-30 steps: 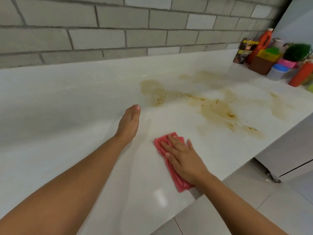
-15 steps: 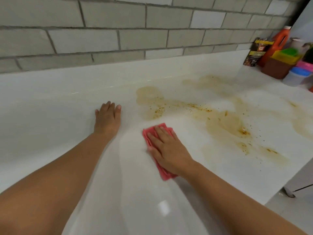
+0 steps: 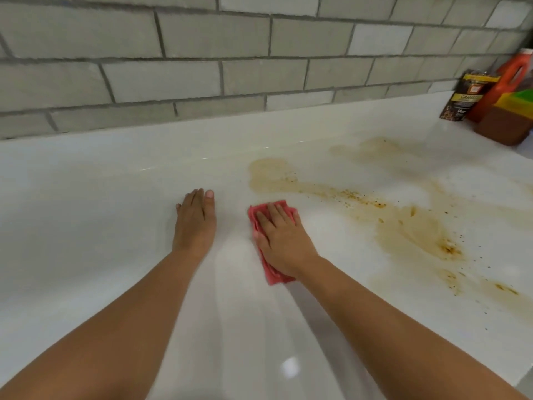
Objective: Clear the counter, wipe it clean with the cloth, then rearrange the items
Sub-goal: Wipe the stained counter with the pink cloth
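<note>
A folded pink cloth (image 3: 257,217) lies on the white counter (image 3: 86,226), and my right hand (image 3: 281,241) presses flat on it with straight fingers. Most of the cloth is hidden under the palm. My left hand (image 3: 196,220) rests flat on the bare counter just left of the cloth. A brown stain (image 3: 412,229) with dark crumbs spreads over the counter to the right of the cloth, from near the wall toward the front edge.
A grey tiled wall (image 3: 259,53) backs the counter. At the far right corner stand a dark granola pouch (image 3: 464,96), an orange bottle (image 3: 507,79) and a brown container with a yellow-green lid (image 3: 504,125). The counter's front edge (image 3: 516,370) runs at lower right.
My right hand has slid the cloth away from me, up toward the stain's left end. My left hand shifted left and now lies flat. The view has turned leftward.
</note>
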### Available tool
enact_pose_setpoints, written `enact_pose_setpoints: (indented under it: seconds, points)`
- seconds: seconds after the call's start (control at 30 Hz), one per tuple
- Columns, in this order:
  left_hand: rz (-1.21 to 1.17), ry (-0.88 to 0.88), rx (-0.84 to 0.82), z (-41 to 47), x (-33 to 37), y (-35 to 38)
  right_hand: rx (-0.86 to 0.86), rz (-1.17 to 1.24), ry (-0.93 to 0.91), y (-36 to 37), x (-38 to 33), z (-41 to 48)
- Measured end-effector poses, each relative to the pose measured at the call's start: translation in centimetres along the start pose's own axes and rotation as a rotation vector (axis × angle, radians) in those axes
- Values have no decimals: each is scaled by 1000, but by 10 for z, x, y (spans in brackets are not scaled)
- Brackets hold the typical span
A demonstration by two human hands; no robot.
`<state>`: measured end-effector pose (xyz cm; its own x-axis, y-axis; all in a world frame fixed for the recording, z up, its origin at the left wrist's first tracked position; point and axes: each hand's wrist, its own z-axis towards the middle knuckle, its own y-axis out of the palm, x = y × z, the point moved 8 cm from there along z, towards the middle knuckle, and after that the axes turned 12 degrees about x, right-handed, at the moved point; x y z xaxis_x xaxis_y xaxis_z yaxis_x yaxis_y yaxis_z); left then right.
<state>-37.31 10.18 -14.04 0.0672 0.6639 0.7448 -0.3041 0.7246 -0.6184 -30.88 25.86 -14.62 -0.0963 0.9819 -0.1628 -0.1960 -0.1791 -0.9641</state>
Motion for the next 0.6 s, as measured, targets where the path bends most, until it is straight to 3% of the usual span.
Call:
enact_pose_setpoints:
  seconds: [0.07, 0.3, 0.43, 0.6]
  points:
    - [-52, -22, 19, -2, 2, -4, 7, 12, -21, -6, 8, -23]
    - [-174, -93, 45, -4, 2, -10, 9, -93, 332, 2, 65, 48]
    - [-182, -95, 70, -3, 4, -13, -43, -31, 164, 17, 14, 62]
    - [-191, -111, 50, -4, 2, -12, 17, 39, -93, -1, -6, -9]
